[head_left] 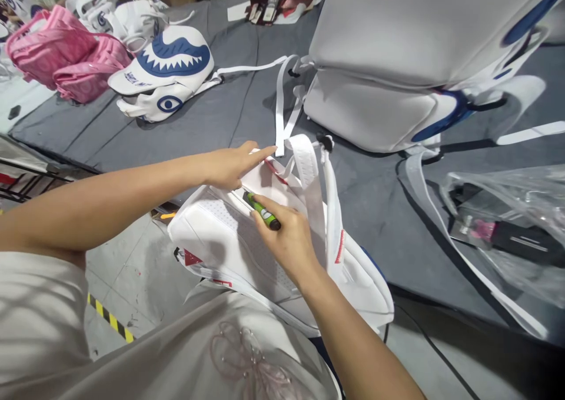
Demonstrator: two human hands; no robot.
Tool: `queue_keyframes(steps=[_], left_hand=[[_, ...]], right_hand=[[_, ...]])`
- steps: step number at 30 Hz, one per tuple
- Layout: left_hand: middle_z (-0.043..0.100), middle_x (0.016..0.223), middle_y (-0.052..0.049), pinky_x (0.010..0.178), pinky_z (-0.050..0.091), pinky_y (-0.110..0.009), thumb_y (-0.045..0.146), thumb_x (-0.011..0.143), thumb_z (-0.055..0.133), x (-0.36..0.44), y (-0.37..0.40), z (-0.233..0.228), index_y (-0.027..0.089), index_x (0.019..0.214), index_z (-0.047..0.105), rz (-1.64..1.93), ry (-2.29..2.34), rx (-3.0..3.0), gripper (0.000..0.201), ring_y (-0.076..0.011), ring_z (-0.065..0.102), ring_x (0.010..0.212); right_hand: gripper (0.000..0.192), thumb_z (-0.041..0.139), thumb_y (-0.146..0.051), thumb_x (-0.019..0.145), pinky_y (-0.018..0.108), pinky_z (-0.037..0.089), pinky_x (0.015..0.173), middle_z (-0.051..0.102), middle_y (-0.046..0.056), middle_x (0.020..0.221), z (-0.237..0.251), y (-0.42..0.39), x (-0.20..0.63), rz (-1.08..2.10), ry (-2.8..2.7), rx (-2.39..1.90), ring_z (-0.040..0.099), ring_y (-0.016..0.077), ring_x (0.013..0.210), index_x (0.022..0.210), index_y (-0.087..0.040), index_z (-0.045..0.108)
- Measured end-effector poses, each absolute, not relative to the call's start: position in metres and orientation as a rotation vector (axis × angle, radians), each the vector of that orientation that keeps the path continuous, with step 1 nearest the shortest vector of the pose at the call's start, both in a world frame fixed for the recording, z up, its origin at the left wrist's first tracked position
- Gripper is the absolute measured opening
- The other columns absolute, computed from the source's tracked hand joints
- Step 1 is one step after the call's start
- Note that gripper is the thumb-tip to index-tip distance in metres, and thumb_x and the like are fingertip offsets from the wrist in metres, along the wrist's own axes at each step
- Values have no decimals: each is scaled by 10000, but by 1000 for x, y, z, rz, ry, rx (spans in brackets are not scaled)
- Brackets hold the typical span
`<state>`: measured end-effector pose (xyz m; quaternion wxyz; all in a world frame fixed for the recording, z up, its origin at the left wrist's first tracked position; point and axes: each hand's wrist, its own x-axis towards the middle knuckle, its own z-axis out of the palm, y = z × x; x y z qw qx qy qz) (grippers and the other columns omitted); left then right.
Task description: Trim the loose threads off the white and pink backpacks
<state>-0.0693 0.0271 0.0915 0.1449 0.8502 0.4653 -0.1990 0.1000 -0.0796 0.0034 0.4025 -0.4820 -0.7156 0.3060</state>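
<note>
Grey felt covers a wide worktable (229, 112) in a workshop, and at its near edge a white padded backpack (229, 241) lies back-panel up, half overhanging the table toward a person's lap. Its surface looks smooth and leather-like, with a perforated mesh panel and small red tags. The person's left hand (225, 166) rests flat on the top of the backpack, fingers stretched out and gripping nothing, the forefinger touching a white webbing strap (281, 103). The right hand (286, 235) lies on the back panel with its fingers curled round a slim green pen-like tool (262, 211), its dark tip pointing away from the backpack's top. A slip of that tip could mark the white surface, and the overhanging backpack could slide off. Beyond the backpack stands a stack of large white and blue bags (397, 65); far left of it lie a shark-faced bag (165, 70) and pink bags (66, 53); to its right, crinkled clear plastic wrapping (521, 212).
</note>
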Motion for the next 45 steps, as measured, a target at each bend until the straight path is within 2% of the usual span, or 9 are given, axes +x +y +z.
queue_keyframes(steps=[3,6,13,17,21,25,29,39,45], left_hand=[[-14,1666,-107,912,485,-332,153,793,587,-67,21,92,444,1521,-200,-593,1446,2376,1111,-263,566,1208],[-96,1672,-102,920,488,-344,154,794,598,-65,20,92,460,1504,-241,-639,1474,2337,1140,-285,550,1244],[-63,1674,-93,903,498,-329,163,783,586,-72,25,84,459,1503,-238,-534,1473,2347,1133,-265,554,1232],[-33,1665,-102,892,503,-355,193,752,597,-71,31,87,450,1493,-277,-615,1428,2282,1175,-262,588,1159],[55,1637,-111,899,496,-379,217,725,619,-67,35,95,456,1490,-281,-708,1399,2235,1205,-250,612,1078],[127,1611,-104,883,496,-345,236,734,615,-66,35,97,440,1512,-223,-681,1389,2243,1162,-236,602,1078],[161,1599,-103,852,502,-326,227,719,623,-70,39,89,426,1520,-205,-650,1365,2278,1169,-224,600,1060],[145,1610,-128,788,512,-314,228,733,615,-67,39,89,418,1523,-188,-674,1380,2291,1142,-199,638,964],[76,1634,-163,823,513,-365,201,733,579,-64,36,94,389,1537,-202,-675,1361,2275,1137,-264,639,1050]], right_hand=[[306,621,-223,882,346,530,719,784,47,943,0,-79,100,785,-1725,-1192,678,195,687,1164,-200,739],[300,636,-226,874,327,531,725,784,53,940,-1,-79,100,810,-1671,-1182,675,180,687,1149,-186,746],[277,659,-248,856,325,502,699,770,42,826,0,-76,94,840,-1578,-1248,631,168,634,1099,-173,768],[278,657,-245,860,329,496,696,738,29,716,2,-77,93,844,-1601,-1272,610,167,598,1102,-166,769],[281,653,-230,865,335,498,712,761,50,806,4,-78,92,798,-1611,-1271,638,178,648,1114,-165,764],[267,659,-225,866,351,508,767,755,28,752,3,-73,85,787,-1648,-1234,671,192,679,1109,-189,764],[261,643,-209,880,365,500,782,779,42,865,1,-71,80,683,-1731,-1206,700,209,740,1116,-203,753],[268,590,-198,894,379,487,805,782,58,1009,-2,-74,80,544,-1818,-1242,722,235,846,1126,-207,723],[260,573,-206,897,380,480,829,775,48,1063,0,-72,76,589,-1809,-1201,720,229,905,1114,-216,717]])
